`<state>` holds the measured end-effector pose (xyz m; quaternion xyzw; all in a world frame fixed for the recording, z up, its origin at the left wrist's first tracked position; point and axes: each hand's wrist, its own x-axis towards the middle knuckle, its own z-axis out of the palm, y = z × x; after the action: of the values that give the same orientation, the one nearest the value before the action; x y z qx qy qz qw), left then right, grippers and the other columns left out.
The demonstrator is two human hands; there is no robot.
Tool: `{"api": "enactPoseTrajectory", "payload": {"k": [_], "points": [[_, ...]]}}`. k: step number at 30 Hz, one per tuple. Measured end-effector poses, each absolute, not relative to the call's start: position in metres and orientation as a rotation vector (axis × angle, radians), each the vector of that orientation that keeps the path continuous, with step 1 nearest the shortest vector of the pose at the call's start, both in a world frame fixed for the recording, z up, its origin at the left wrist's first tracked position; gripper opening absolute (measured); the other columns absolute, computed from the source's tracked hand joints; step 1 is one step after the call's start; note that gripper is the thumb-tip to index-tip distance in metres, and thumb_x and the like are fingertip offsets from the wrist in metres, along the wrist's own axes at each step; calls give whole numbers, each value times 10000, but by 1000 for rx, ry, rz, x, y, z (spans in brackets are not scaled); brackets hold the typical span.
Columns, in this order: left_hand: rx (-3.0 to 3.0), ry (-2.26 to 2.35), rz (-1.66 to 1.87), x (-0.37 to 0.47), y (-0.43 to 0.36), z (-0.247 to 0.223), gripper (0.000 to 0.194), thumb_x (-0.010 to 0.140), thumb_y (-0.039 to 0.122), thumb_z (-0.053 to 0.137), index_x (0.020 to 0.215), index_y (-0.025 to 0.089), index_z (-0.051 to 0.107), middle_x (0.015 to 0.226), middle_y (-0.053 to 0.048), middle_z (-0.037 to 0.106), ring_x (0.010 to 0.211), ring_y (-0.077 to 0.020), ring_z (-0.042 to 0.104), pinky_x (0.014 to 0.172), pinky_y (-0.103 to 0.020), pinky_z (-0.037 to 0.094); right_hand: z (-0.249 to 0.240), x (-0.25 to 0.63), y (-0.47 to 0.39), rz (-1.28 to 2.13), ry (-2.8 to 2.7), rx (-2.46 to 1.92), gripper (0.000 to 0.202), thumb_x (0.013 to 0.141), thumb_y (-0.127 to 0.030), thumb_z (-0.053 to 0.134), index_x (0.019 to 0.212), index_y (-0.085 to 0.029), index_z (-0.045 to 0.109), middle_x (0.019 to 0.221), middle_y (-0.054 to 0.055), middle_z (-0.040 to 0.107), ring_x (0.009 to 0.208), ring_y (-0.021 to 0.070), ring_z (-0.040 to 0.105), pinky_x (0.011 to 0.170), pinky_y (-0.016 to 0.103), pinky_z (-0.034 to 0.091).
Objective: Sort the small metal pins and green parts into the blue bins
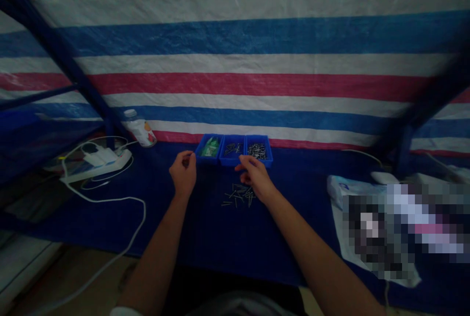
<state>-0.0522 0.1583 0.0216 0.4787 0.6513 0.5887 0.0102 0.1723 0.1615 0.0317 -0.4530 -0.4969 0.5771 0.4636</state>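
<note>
Just in front of the left blue bin (196,155), my left hand (183,171) is closed, its fingers curled in; whatever it may hold is too small or hidden to make out. My right hand (257,176) hovers by the right-hand bins with its fingers bent but apart, and nothing shows between them. Below it, a loose pile of thin screws or nails (239,194) lies on the blue table. The left bin has green and clear small packets (211,146). Dark screw-like pieces (232,149) lie in the middle bin, and shiny metal pieces (257,151) fill the right one.
A white bottle (141,130) stands at the back left. Nearby lies a power strip (99,165) with white cables (141,213) running off the table (223,242). A plastic bag (340,193) and blurred items are on the right. A striped sheet (235,36) hangs behind.
</note>
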Motion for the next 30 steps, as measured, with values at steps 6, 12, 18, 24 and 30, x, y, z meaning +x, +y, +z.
{"api": "enactPoseTrajectory", "payload": {"k": [6, 12, 18, 24, 30], "points": [[1756, 1957, 1712, -46, 156, 19, 204, 833, 279, 579, 974, 176, 684, 788, -26, 655, 693, -166, 616, 698, -295, 499, 35, 180, 146, 694, -2092, -1410, 184, 855, -382, 639, 864, -217, 718, 854, 37, 714, 800, 182, 648, 704, 299, 456], [1932, 1956, 1652, -43, 155, 19, 194, 800, 125, 538, 890, 185, 698, 787, -21, 570, 643, -147, 554, 641, -279, 473, 35, 176, 137, 447, -2395, -1465, 164, 899, -314, 600, 884, -206, 723, 963, 74, 689, 912, 220, 629, 769, 322, 456], [1922, 1954, 1598, -46, 154, 14, 183, 779, 113, 548, 865, 190, 689, 745, -3, 568, 646, -152, 560, 678, -296, 477, 37, 171, 135, 298, -2455, -1496, 181, 932, -238, 531, 945, -196, 707, 1019, 93, 691, 977, 245, 611, 783, 334, 457], [2117, 1490, 1165, -36, 149, 15, 237, 783, 161, 620, 1000, 210, 701, 874, -25, 678, 806, -177, 646, 750, -313, 506, 33, 167, 134, 34, -2552, -1421, 235, 935, -156, 469, 1007, -169, 693, 1040, 124, 685, 1010, 266, 586, 811, 368, 446], [2354, 1370, 794, -22, 144, 14, 217, 751, 125, 653, 926, 224, 733, 979, -58, 715, 947, -225, 651, 898, -405, 497, 32, 163, 135, -96, -2620, -1344, 275, 941, -127, 427, 1000, -151, 694, 1041, 144, 672, 1034, 277, 562, 825, 388, 421]]}}
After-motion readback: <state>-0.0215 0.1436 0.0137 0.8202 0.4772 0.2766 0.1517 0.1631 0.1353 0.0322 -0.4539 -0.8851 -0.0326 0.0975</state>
